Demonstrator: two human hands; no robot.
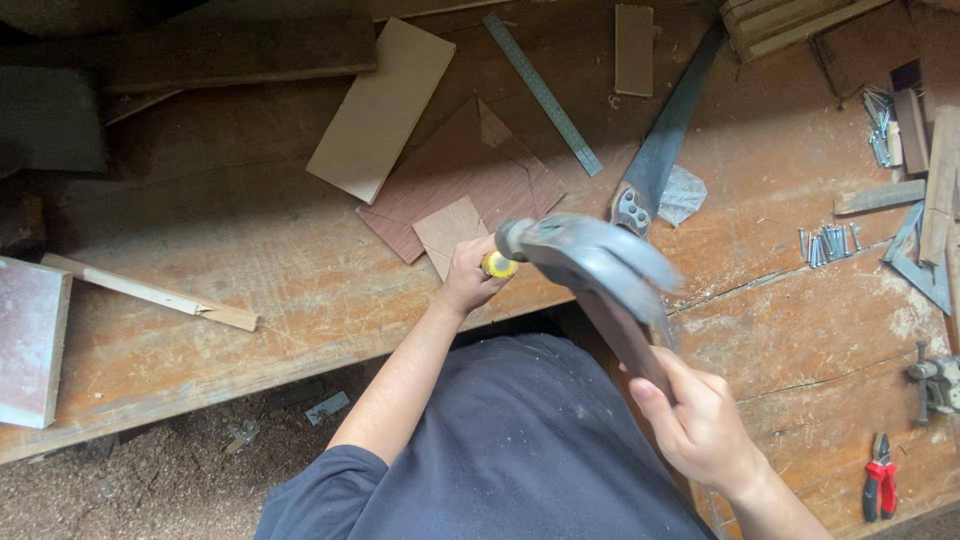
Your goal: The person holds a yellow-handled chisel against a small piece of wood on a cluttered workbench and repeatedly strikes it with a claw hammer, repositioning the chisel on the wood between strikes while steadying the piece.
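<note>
**Hammer raised over chisel: slip risk**

A yellow-capped chisel (498,265) is gripped upright in the left hand (468,278), on the small board (448,230). The hammer (590,262), blurred, is clasped by the right hand (700,425) just right of the chisel. A glancing blow could hit the fingers or skid the board. The worn wooden bench (300,290) is strewn: saw (665,140) and nails (828,243) beyond the chisel; sawdust floor below.
</note>
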